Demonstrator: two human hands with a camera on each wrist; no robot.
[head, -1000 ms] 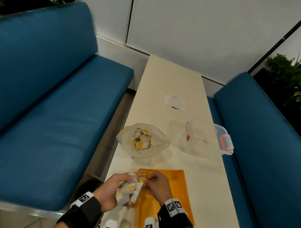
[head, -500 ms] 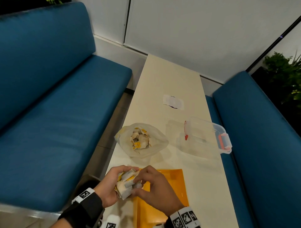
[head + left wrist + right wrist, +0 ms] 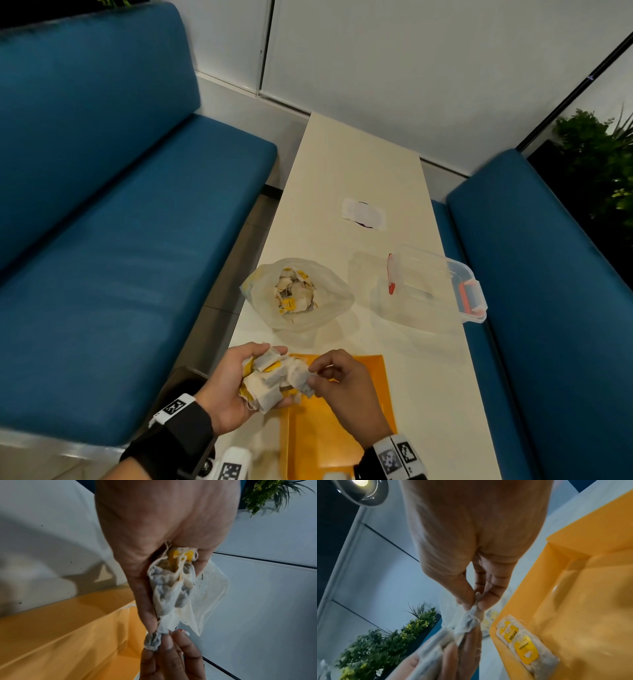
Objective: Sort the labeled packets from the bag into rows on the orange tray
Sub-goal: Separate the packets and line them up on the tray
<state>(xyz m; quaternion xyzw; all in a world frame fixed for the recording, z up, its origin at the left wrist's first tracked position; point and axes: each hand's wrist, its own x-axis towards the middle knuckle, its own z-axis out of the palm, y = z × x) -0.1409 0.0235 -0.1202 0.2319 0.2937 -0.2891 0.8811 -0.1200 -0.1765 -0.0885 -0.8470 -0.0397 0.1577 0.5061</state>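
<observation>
A bunch of white paper packets with yellow labels sits gripped in the left hand above the near-left corner of the orange plastic tray, while the right hand pinches one packet at its edge. Two labeled packets lie inside the tray. The clear plastic bag of packets stands farther along the cream bench.

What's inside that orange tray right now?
The right wrist view shows two packets with yellow labels lying in the orange tray, against its wall; one reads RELAX. From the head camera both hands hide that corner, so further packets there cannot be ruled out.
</observation>
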